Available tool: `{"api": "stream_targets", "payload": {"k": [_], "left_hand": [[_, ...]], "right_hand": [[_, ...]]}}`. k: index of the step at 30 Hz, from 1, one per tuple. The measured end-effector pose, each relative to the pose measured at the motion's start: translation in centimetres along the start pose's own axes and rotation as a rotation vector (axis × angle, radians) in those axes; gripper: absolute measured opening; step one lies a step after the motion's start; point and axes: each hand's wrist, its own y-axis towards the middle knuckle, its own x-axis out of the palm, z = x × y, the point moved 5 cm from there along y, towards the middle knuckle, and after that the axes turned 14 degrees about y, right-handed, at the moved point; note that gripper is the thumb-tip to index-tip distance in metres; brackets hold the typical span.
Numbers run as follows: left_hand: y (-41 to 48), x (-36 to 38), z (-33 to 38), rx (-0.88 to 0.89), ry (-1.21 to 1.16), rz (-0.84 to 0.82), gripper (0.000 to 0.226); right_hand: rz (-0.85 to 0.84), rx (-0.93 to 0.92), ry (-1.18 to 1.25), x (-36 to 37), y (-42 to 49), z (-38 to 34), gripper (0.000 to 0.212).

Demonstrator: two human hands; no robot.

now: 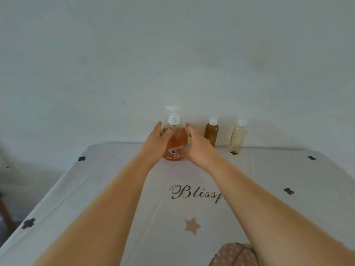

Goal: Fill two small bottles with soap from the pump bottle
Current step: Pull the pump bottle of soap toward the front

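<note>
The pump bottle (175,139), brown small bottle (211,132) and pale small bottle (237,136) stand in a row near the wall (172,54), seemingly leaving no way behind. The left hand (158,141) and right hand (198,149) block the pump bottle's sides. In front of the row the desk (288,169) lies open.

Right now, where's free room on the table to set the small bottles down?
Free: the cloth nearer than the pump bottle, around the lettering and star; the left side by the black cross; the right side in front of the pale bottle. Crowded: the back edge, where left hand and right hand flank the pump bottle, brown bottle beside.
</note>
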Motion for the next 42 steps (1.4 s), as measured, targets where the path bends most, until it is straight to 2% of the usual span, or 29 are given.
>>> {"api": "stream_targets", "payload": {"k": [4, 10, 16, 24, 29, 34, 38, 42], "left_hand": [[1.2, 0.6, -0.4, 0.012, -0.087, 0.024, 0.054], [1.9, 0.4, -0.9, -0.009, -0.092, 0.108, 0.043], [0.3, 0.1, -0.1, 0.003, -0.04, 0.078, 0.038], [-2.2, 1.1, 1.0, 0.018, 0.029, 0.014, 0.038], [-3.5, 2.5, 2.3, 0.045, 0.065, -0.051, 0.054], [-4.6, 4.1, 3.4, 0.089, 0.106, -0.082, 0.053], [-6.4, 5.6, 4.5, 0.115, 0.081, -0.106, 0.058], [-8.6, 7.1, 5.5, 0.143, 0.051, -0.113, 0.06]], "right_hand": [[-0.035, 0.029, 0.089, 0.6, 1.6, 1.1, 0.105], [-0.015, -0.016, 0.158, 0.6, 2.2, 1.9, 0.101], [-0.025, -0.027, 0.163, 0.0, 0.6, 1.5, 0.101], [-0.019, -0.008, 0.156, -1.7, -2.6, 2.6, 0.1], [-0.02, 0.007, 0.147, -3.6, -4.9, 3.1, 0.101], [-0.008, 0.018, 0.168, -5.7, -7.0, 3.7, 0.096], [0.025, 0.024, 0.203, -7.2, -9.2, 4.5, 0.088], [0.044, 0.051, 0.208, -8.4, -11.9, 4.7, 0.093]]}}
